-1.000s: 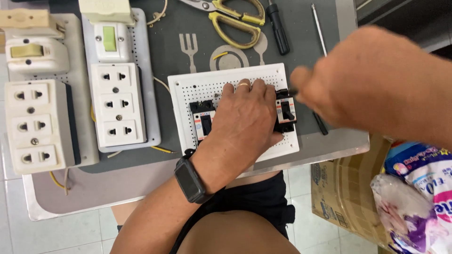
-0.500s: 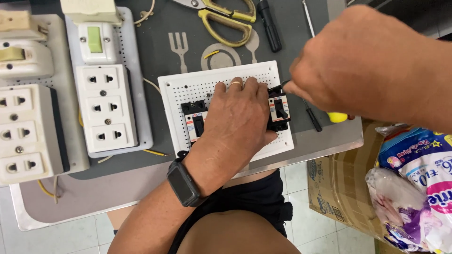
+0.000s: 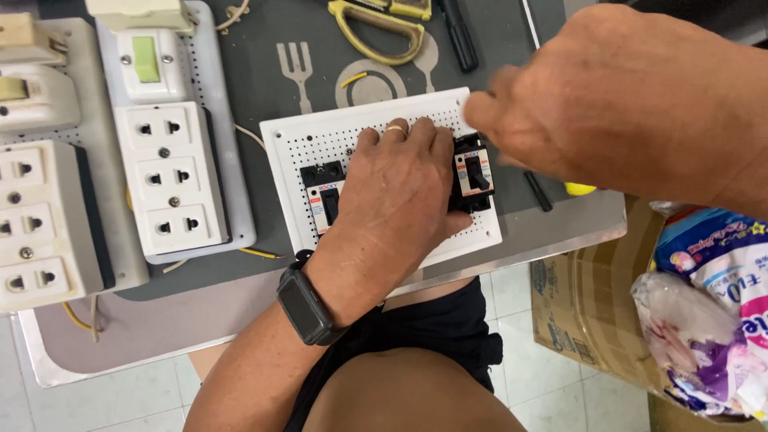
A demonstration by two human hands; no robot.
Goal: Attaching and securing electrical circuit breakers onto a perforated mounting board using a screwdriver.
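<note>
White perforated board [image 3: 288, 148] pressed under flat left hand [image 3: 396, 196]; right hand [image 3: 608, 96] fingers' state unclear.

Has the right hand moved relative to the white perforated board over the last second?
Yes. The right hand has lifted away from the breaker at the white perforated board's right edge and now hovers above that end, blurred. The left hand presses the board.

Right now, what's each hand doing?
Left hand: flat, palm down on the white perforated board, gripping nothing.
Right hand: blurred above the board; grip cannot be told.

White perforated board [image 3: 320, 144] bearing black breakers [image 3: 474, 172], seemingly flat.
</note>
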